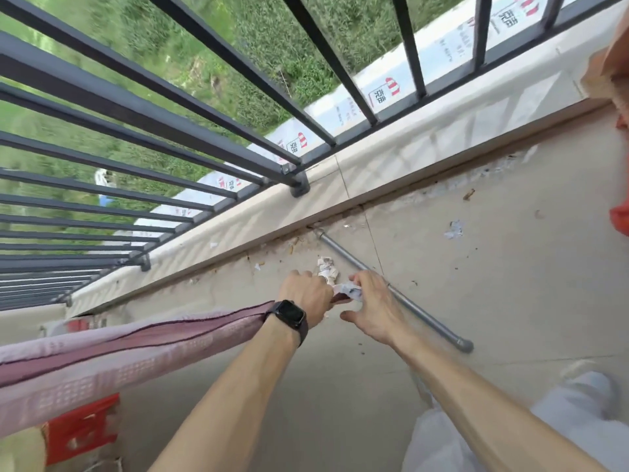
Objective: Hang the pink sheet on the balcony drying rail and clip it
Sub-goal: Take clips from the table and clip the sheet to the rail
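While the pink sheet (136, 338) hangs as a bunched band stretched from the left, the left hand (306, 294) grips its end, apparently to hold it taut; the right hand (371, 311) curls its fingers (366, 279) on a blurred whitish piece (349, 289) there, possibly the clip.

Bright, even daylight comes in from beyond the railing (136, 114); the grass (255, 46) outside is the brightest part; the floor (493, 267) is flatly lit, without glare; the bars lay faint pale stripes of shadow over the ledge (391, 158); the wide lens bends and fans the bars toward the left edge; motion blur smears the grass and the trouser leg (561, 420) at lower right; the pink sheet (136, 352) looks soft; the small pale thing (349, 289) between the left hand (306, 294) and right hand (371, 311) is too blurred to identify.
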Available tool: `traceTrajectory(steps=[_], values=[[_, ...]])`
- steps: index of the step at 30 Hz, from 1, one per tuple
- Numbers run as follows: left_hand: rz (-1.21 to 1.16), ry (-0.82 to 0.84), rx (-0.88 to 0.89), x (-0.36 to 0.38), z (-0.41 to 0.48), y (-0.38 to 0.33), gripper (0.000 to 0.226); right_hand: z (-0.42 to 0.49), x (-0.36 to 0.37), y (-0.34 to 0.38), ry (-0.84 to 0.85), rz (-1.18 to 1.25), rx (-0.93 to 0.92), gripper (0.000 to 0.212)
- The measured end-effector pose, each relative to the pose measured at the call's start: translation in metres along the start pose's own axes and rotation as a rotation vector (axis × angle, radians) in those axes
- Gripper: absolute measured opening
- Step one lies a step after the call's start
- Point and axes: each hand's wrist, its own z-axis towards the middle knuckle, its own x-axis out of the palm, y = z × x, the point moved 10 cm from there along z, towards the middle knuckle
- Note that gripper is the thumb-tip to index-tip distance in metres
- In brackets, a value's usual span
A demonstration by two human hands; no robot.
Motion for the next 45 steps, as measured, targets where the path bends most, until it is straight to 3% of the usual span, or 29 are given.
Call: traceTrajectory(steps=[5, 9, 17, 20, 23, 28, 31, 35, 39, 45], values=[[0.013, -0.001, -0.047, 0.001, 0.002, 0.004, 0.018, 0.012, 0.026, 0.013, 0.002, -0.017, -0.083, 0.033], [0.099, -0.008, -0.032, 0.0, -0.001, -0.014, 0.025, 0.013, 0.017, 0.01, -0.002, -0.042, -0.087, 0.022], [0.063, -0.043, -0.08, 0.02, 0.007, -0.025, 0.031, 0.03, 0.006, 0.009, 0.182, -0.023, -0.018, 0.036], [0.012, 0.006, -0.12, 0.018, 0.011, -0.013, 0.029, 0.031, -0.005, 0.001, 0.204, -0.033, 0.025, 0.031], [-0.082, 0.047, -0.177, 0.015, 0.014, -0.001, 0.026, 0.023, -0.025, -0.028, 0.207, -0.115, 0.144, 0.048], [-0.139, 0.068, -0.17, 0.007, 0.012, -0.003, 0.023, -0.002, -0.038, -0.056, 0.351, -0.178, 0.247, 0.034], [-0.199, 0.067, -0.189, 0.001, 0.011, -0.001, 0.028, -0.002, -0.042, -0.049, 0.362, -0.263, 0.153, 0.033], [-0.197, 0.052, -0.202, 0.006, 0.012, -0.001, 0.029, 0.0, -0.05, -0.024, 0.233, -0.292, -0.057, 0.033], [-0.149, 0.009, -0.197, 0.016, 0.015, -0.004, 0.025, 0.001, -0.054, -0.01, 0.152, -0.269, -0.095, 0.04], [-0.137, -0.033, -0.212, 0.018, 0.017, -0.002, 0.022, 0.002, -0.041, 0.025, 0.182, -0.54, -0.298, 0.03]])
